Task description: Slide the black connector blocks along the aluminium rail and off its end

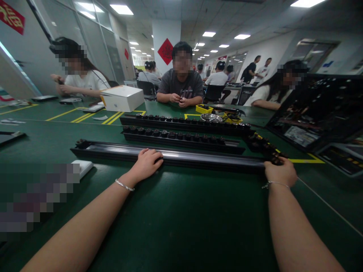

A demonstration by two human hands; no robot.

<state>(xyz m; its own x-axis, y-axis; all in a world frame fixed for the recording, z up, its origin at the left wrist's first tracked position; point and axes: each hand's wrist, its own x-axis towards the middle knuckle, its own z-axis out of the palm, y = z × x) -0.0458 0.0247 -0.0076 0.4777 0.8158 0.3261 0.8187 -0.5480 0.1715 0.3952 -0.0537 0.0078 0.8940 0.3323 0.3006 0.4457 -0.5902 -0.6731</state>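
A long black channel-shaped tray (pixel 198 158) with a shiny inner face lies across the green table in front of me. At its far left end sits a small cluster of dark parts (pixel 81 142). My left hand (pixel 147 160) rests over the tray left of its middle, fingers bent over its near rim. My right hand (pixel 280 172) is closed at the tray's right end, its fingertips partly hidden beside some dark parts. Behind it stand a second black tray (pixel 184 142) and a third black tray (pixel 176 124), each with a row of small round dark parts.
A further dark strip of parts (pixel 263 145) runs at an angle on the right, near a large black screen or panel (pixel 320 113). Beyond are yellow bins (pixel 204 109), a metal dish (pixel 211 118) and a white box (pixel 124 98). A co-worker (pixel 180 87) sits opposite, others at both sides.
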